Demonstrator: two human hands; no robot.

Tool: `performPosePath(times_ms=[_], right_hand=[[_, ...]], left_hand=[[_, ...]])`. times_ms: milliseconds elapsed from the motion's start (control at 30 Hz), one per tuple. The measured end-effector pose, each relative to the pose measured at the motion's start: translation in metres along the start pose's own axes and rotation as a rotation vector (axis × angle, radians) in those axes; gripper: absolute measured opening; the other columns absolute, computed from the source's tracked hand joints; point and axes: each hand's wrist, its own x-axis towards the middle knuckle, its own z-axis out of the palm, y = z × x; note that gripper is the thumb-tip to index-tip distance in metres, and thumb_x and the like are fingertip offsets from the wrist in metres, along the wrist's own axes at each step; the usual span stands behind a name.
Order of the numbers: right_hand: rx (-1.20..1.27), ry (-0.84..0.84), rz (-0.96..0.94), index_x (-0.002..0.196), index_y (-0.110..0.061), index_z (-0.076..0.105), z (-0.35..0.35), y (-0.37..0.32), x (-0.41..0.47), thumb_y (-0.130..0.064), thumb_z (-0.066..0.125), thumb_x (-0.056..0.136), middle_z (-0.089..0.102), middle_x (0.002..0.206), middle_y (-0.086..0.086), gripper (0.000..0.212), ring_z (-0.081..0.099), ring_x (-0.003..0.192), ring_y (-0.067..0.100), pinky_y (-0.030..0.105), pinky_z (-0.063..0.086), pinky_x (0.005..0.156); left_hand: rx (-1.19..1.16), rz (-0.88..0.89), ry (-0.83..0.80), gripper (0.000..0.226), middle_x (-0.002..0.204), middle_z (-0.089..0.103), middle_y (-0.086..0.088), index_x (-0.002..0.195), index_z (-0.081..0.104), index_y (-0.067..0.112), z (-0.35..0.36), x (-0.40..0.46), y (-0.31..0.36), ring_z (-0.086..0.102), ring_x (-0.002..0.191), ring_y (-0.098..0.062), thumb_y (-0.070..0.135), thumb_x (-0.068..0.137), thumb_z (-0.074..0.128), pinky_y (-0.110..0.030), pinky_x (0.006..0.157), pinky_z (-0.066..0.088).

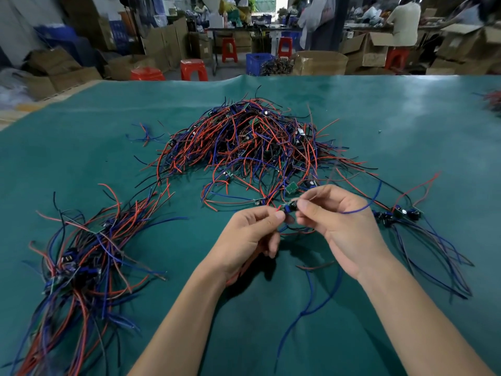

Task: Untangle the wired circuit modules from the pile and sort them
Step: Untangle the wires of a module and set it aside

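Observation:
A big tangled pile (252, 147) of small circuit modules with red, blue and black wires lies in the middle of the green table cover (406, 126). Just in front of it I hold one small module (289, 207) between both hands. My left hand (249, 240) pinches its left end, with wires trailing under the palm. My right hand (341, 223) pinches its right end, and a blue wire (360, 210) loops away past the fingers. A sorted bundle (81, 256) lies at the left. A smaller group of modules (401, 214) lies at the right.
A loose blue wire (306, 310) hangs down between my forearms. More wires (492, 101) show at the table's far right edge. Beyond the table stand red stools (193, 69), cardboard boxes (376, 51), a blue crate (257, 63) and people at benches.

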Motion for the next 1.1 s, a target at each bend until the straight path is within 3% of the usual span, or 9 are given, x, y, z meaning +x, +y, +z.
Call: performPosePath(times_ms=[200, 300, 467, 633, 700, 800, 867, 967, 1100], right_hand=[[0.168, 0.113, 0.003, 0.081, -0.007, 0.061, -0.004, -0.002, 0.005, 0.008, 0.070, 0.081, 0.076, 0.086, 0.014, 0.017, 0.069, 0.072, 0.018, 0.023, 0.058, 0.069], [0.203, 0.196, -0.026, 0.084, -0.008, 0.061, -0.008, -0.004, 0.007, 0.013, 0.065, 0.087, 0.076, 0.086, 0.014, 0.022, 0.069, 0.074, 0.018, 0.022, 0.058, 0.071], [0.204, 0.172, 0.031, 0.102, -0.008, 0.066, -0.004, -0.002, 0.007, 0.006, 0.068, 0.087, 0.077, 0.093, 0.013, 0.021, 0.069, 0.074, 0.013, 0.020, 0.057, 0.067], [0.122, 0.132, 0.070, 0.129, -0.009, 0.059, 0.006, 0.005, 0.004, 0.006, 0.066, 0.090, 0.075, 0.103, 0.017, 0.042, 0.075, 0.099, 0.013, 0.021, 0.054, 0.069], [0.136, 0.135, 0.070, 0.132, -0.008, 0.056, 0.007, 0.004, 0.003, 0.007, 0.065, 0.091, 0.072, 0.104, 0.026, 0.045, 0.076, 0.094, 0.015, 0.023, 0.055, 0.066], [0.127, 0.092, 0.102, 0.132, -0.011, 0.057, 0.008, 0.005, 0.002, 0.007, 0.062, 0.094, 0.077, 0.091, 0.020, 0.042, 0.073, 0.069, 0.021, 0.026, 0.056, 0.056], [0.076, 0.068, 0.094, 0.133, -0.015, 0.054, 0.007, 0.006, 0.003, 0.006, 0.061, 0.096, 0.078, 0.086, 0.017, 0.043, 0.072, 0.065, 0.022, 0.027, 0.057, 0.057], [-0.102, 0.095, 0.006, 0.136, -0.024, 0.051, 0.001, 0.006, 0.005, 0.003, 0.064, 0.096, 0.079, 0.089, 0.014, 0.050, 0.075, 0.076, 0.023, 0.033, 0.057, 0.067], [-0.440, 0.072, -0.130, 0.137, -0.036, 0.048, -0.005, 0.010, 0.006, -0.006, 0.069, 0.095, 0.080, 0.084, 0.004, 0.056, 0.068, 0.062, 0.025, 0.032, 0.051, 0.056]], left_hand=[[0.052, -0.001, -0.053, 0.023, 0.053, 0.056, -0.005, 0.091, 0.075, 0.015, 0.000, -0.003, 0.000, 0.047, 0.047, -0.013, 0.033, 0.094, 0.061, -0.019, 0.052, 0.038], [0.042, -0.039, -0.089, 0.022, 0.062, 0.063, -0.008, 0.091, 0.076, 0.010, 0.001, -0.004, 0.001, 0.054, 0.056, -0.016, 0.028, 0.091, 0.062, -0.027, 0.061, 0.040], [0.060, -0.031, -0.100, 0.021, 0.072, 0.067, -0.009, 0.097, 0.075, 0.007, 0.002, -0.004, 0.000, 0.059, 0.064, -0.016, 0.023, 0.094, 0.063, -0.021, 0.065, 0.047], [0.057, -0.001, -0.059, 0.021, 0.064, 0.060, -0.005, 0.089, 0.072, 0.012, 0.003, -0.003, -0.001, 0.053, 0.056, -0.012, 0.029, 0.094, 0.060, -0.019, 0.058, 0.045], [0.049, -0.007, -0.072, 0.021, 0.062, 0.058, -0.006, 0.085, 0.071, 0.015, 0.002, -0.003, 0.000, 0.049, 0.055, -0.013, 0.028, 0.096, 0.060, -0.020, 0.055, 0.041], [0.019, -0.014, -0.105, 0.023, 0.059, 0.055, -0.009, 0.083, 0.070, 0.012, 0.002, -0.003, 0.001, 0.047, 0.053, -0.014, 0.026, 0.094, 0.056, -0.020, 0.054, 0.039], [0.026, -0.015, -0.107, 0.024, 0.059, 0.055, -0.009, 0.084, 0.071, 0.010, 0.002, -0.003, 0.001, 0.047, 0.054, -0.015, 0.027, 0.093, 0.056, -0.021, 0.055, 0.039], [0.085, 0.005, -0.086, 0.028, 0.057, 0.057, -0.007, 0.089, 0.074, 0.012, 0.004, -0.003, -0.001, 0.048, 0.053, -0.014, 0.033, 0.098, 0.057, -0.020, 0.056, 0.040], [0.115, 0.032, -0.021, 0.027, 0.048, 0.052, -0.003, 0.089, 0.073, 0.007, 0.003, -0.004, -0.001, 0.042, 0.041, -0.007, 0.027, 0.097, 0.056, -0.012, 0.046, 0.035]])
